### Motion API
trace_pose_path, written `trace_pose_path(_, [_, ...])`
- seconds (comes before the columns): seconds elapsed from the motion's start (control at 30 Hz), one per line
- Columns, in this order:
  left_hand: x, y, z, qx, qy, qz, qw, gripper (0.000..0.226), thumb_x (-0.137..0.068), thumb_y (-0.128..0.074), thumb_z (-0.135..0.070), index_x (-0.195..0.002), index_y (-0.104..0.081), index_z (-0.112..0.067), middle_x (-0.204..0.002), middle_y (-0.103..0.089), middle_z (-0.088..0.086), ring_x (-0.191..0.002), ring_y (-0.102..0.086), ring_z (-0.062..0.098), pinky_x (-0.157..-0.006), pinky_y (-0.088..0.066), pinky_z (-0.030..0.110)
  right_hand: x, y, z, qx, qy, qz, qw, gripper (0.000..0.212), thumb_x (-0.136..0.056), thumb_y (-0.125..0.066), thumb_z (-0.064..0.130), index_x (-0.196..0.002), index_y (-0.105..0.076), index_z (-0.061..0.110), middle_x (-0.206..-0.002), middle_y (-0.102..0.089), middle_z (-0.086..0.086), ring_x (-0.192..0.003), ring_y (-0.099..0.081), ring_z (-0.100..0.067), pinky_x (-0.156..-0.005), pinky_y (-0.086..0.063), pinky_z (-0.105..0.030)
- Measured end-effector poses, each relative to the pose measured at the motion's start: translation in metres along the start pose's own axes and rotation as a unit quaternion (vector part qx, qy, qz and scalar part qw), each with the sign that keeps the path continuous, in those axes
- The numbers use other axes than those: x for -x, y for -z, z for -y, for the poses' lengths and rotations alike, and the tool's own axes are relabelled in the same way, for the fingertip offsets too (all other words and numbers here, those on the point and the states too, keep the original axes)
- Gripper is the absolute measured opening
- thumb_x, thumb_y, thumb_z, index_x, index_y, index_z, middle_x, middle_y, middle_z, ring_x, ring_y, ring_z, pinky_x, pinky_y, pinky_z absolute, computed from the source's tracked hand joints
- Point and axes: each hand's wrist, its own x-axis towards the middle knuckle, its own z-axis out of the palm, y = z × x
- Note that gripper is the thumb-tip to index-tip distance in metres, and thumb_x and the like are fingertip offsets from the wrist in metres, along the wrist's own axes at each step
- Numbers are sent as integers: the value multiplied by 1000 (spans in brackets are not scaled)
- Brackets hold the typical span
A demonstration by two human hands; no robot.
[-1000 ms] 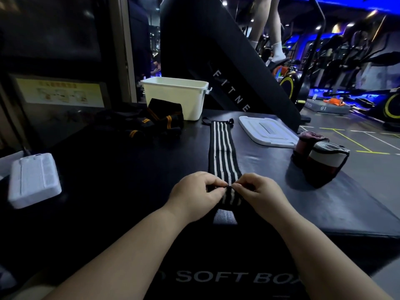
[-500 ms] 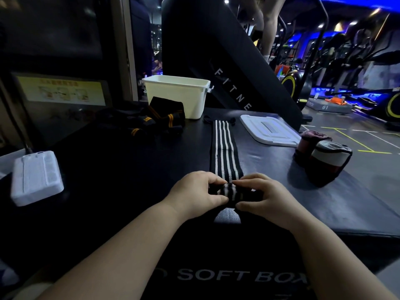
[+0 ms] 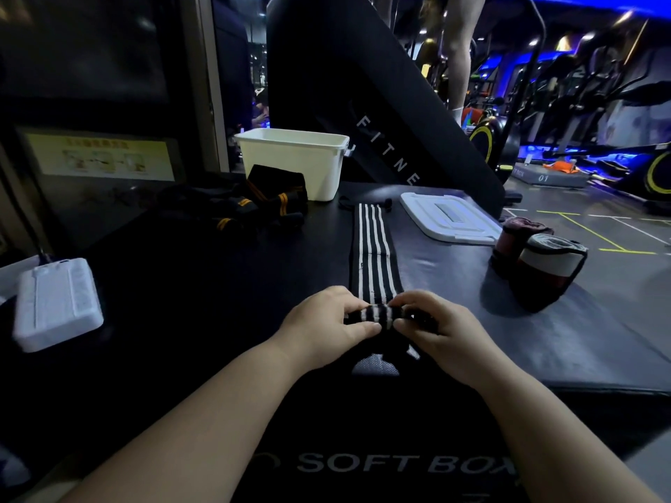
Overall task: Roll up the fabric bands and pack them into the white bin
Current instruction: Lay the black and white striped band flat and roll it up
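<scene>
Band (image 3: pixel 370 255) stretches lengthwise straight ahead of both hands, its near end a small roll (image 3: pixel 377 315) pinched by curled left hand (image 3: pixel 326 328) and right hand (image 3: pixel 446 339), equally close, bin (image 3: pixel 290 165) farther ahead, slightly left.

Dim scene, lit by blue ceiling lights (image 3: pixel 639 4) far right of the white bin (image 3: pixel 290 172). Left of the bin, deep shadow is seen; lines are bowed toward the frame edges by wide-angle distortion.
</scene>
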Motion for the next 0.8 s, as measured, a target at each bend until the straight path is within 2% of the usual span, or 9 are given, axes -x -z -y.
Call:
trace_pose_path(0.1, [-1,1,0,-4,6,3,1000,25,-87,-65,-47,-110,-69,-37,-97,-56,-12,-89,-55,3,-85,-47,29,-1,-1,2,-3,-18,-1,1000,19,-87,-71,25,-97,-67,40,-90,-70,12,-86,-62,-3,-83,-49,-25])
trace_pose_path(0.2, [-1,1,0,28,19,-8,999,30,-89,-64,-44,-118,-61,-41,-99,-58,-16,-97,-58,6,-92,-48,30,-5,-2,2,11,-33,-4,999,12,-90,-66,27,-98,-70,35,-92,-71,12,-90,-63,-3,-85,-48,-26])
trace_pose_path(0.3, [-3,0,2,59,36,-2,998,14,-90,-61,-47,-99,-67,-37,-88,-67,-13,-87,-64,8,-87,-53,40,-9,-4,2,26,-51,-2,998,11,-93,-61,32,-96,-71,31,-88,-69,15,-90,-63,-6,-84,-48,-28])
trace_pose_path(0.37, [-5,0,2,58,49,5,997,25,-90,-57,-53,-88,-68,-31,-83,-69,-9,-82,-65,10,-83,-54,44,-11,-5,1,39,-60,2,997,16,-94,-57,36,-90,-71,29,-81,-68,13,-85,-62,-8,-80,-48,-30])
trace_pose_path(0.47, [-6,-1,0,7,53,0,999,34,-92,-52,-56,-87,-69,-28,-92,-62,-8,-88,-60,8,-87,-50,40,-11,-5,2,46,-66,-1,997,21,-93,-57,39,-78,-68,30,-69,-64,10,-74,-59,-7,-71,-44,-30])
trace_pose_path(0.57, [-9,0,-2,-11,61,4,998,36,-92,-50,-56,-89,-69,-26,-94,-58,-9,-91,-57,8,-88,-48,38,-8,-5,4,51,-65,-16,996,16,-91,-60,38,-85,-73,30,-79,-64,12,-80,-57,-3,-74,-40,-24])
trace_pose_path(0.63, [-12,1,-3,-17,70,10,997,41,-92,-50,-56,-88,-69,-21,-95,-59,-8,-91,-58,10,-88,-49,41,-6,-5,7,18,-56,-50,997,6,-88,-66,33,-85,-70,37,-84,-64,15,-81,-56,2,-73,-39,-15])
trace_pose_path(0.7, [-15,1,-3,-21,75,12,997,43,-93,-50,-55,-87,-68,-16,-94,-60,-6,-90,-59,12,-87,-50,43,-4,-6,9,-26,-49,-70,996,20,-84,-72,26,-80,-62,43,-83,-65,14,-78,-57,3,-69,-40,-9])
trace_pose_path(0.8, [-17,1,-3,-13,82,14,996,42,-92,-51,-55,-82,-67,-17,-92,-61,-6,-87,-60,13,-86,-51,44,-2,-4,7,-38,-41,-57,997,26,-85,-72,22,-77,-63,46,-85,-69,15,-81,-62,-2,-73,-46,-15])
